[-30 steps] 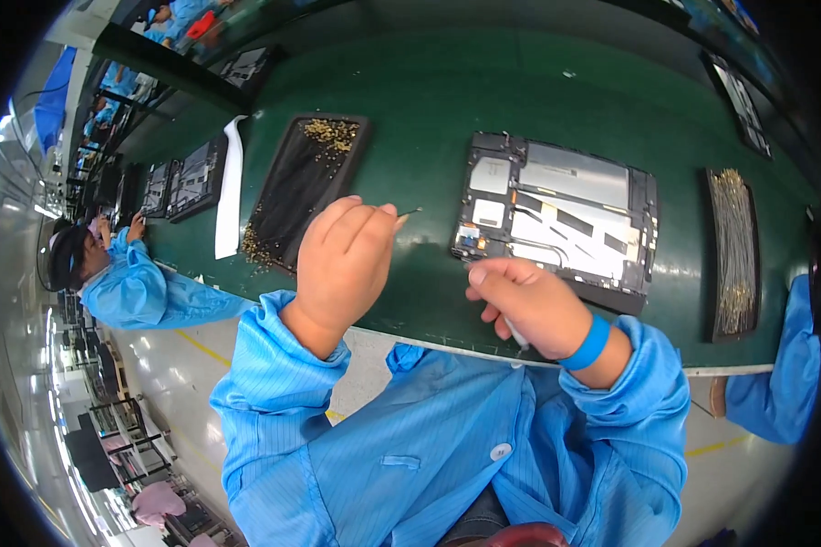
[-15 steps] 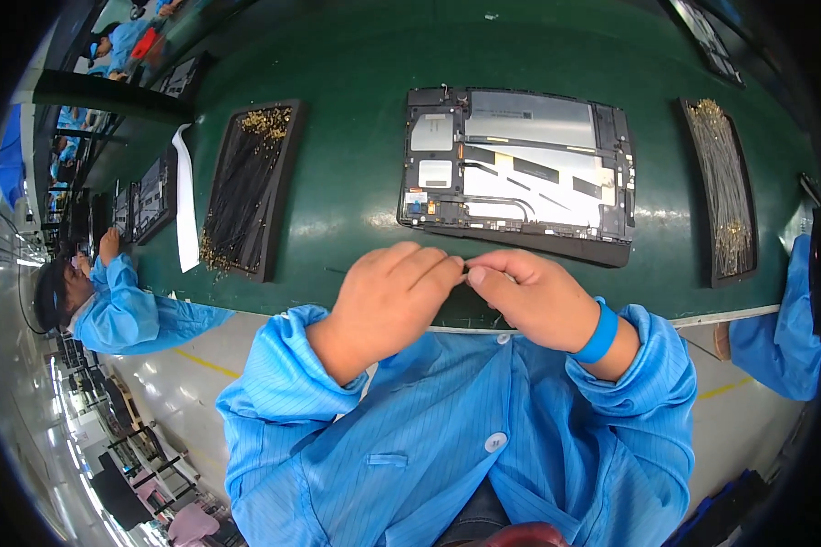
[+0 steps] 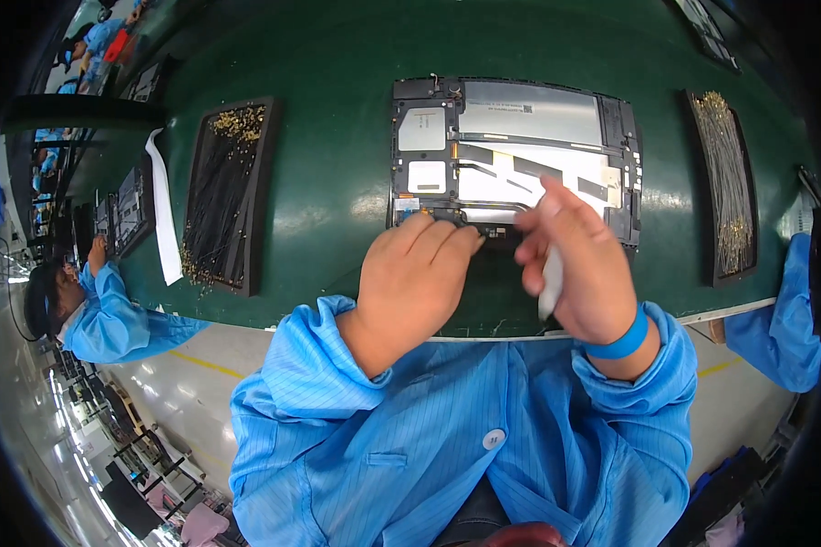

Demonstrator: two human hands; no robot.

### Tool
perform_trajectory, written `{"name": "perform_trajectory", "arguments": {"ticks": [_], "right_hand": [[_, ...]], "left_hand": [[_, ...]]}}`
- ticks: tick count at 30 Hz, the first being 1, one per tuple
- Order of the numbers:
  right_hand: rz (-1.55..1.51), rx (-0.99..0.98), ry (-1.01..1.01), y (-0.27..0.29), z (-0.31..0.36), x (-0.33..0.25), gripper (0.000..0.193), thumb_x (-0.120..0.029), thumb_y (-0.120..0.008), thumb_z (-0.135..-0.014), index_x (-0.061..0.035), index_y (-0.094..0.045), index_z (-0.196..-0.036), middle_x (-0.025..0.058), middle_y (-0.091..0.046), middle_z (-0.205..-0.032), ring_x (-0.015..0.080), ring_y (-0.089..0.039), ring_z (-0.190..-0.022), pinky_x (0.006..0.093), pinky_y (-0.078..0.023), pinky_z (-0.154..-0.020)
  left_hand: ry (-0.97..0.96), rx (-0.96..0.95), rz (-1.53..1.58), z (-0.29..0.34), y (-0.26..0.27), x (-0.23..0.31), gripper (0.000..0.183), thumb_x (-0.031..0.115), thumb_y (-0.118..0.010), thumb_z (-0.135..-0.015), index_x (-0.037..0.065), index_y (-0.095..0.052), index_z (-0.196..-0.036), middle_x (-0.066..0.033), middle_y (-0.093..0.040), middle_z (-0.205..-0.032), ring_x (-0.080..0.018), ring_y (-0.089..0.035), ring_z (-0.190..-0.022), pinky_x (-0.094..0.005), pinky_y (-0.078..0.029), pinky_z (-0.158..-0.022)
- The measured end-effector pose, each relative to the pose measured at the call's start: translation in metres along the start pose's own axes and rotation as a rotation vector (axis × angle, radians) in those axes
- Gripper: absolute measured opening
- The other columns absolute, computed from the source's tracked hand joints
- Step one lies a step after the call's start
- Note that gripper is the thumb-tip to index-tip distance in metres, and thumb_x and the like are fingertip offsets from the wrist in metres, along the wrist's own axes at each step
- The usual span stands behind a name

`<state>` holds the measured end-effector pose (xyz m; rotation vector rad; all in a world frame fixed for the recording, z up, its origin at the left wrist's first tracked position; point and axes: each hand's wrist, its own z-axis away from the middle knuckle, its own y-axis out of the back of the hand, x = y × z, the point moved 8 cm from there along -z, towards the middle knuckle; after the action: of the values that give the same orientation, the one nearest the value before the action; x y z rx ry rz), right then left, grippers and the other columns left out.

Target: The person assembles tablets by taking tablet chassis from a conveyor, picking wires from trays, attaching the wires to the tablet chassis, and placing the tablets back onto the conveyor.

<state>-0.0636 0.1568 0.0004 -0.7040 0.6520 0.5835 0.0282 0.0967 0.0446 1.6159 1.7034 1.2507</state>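
Note:
An opened tablet-like device (image 3: pixel 529 118) lies in front of me, with a black frame, silver and white panels and dark cables. At its near edge rests my left hand (image 3: pixel 420 264), fingers bent and closed; whatever lies under the fingertips is hidden. Over the near right part hovers my right hand (image 3: pixel 579 260), a little blurred. A whitish stick-shaped tool (image 3: pixel 550 283) is held in its palm, pointing down toward the table edge. The thumb and forefinger of that hand reach toward the device, and I cannot tell whether anything is between them.
To the left, a black tray (image 3: pixel 266 155) holds black cables with gold ends. Another black tray (image 3: pixel 749 214) at the right holds grey cables. A white strip (image 3: pixel 162 210) lies beyond the left tray. Co-workers in blue sit at both sides, one person's sleeve (image 3: pixel 109 319) on the left.
My hands have parted from where they met before the device. The left has moved onto its near edge, the right up and rightward. The whitish tool now shows. The view has shifted slightly.

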Motion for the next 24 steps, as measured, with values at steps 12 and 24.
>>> {"name": "perform_trajectory", "arguments": {"ticks": [12,24], "right_hand": [[0.286,0.134,0.936,0.001,0.001,-0.028,0.028,-0.018,-0.041,-0.086,-0.0018,-0.039,-0.108,0.0098,-0.056,-0.09,0.0106,-0.05,-0.078,0.0226,-0.04,-0.069],[0.441,0.074,0.986,-0.008,0.0,-0.024,0.022,-0.019,-0.043,-0.085,-0.002,-0.041,-0.099,0.011,-0.058,-0.085,0.0129,-0.053,-0.071,0.0243,-0.043,-0.063]], "left_hand": [[0.125,-0.171,0.042,-0.006,-0.009,-0.006,0.014,0.003,-0.058,-0.062,0.003,-0.055,-0.076,-0.009,-0.053,-0.072,-0.0233,-0.052,-0.067,-0.0313,-0.044,-0.059],[0.091,-0.214,-0.038,-0.004,-0.011,-0.004,0.02,0.008,-0.05,-0.06,0.004,-0.054,-0.079,-0.0052,-0.05,-0.072,-0.0184,-0.05,-0.07,-0.0279,-0.043,-0.058]]}}
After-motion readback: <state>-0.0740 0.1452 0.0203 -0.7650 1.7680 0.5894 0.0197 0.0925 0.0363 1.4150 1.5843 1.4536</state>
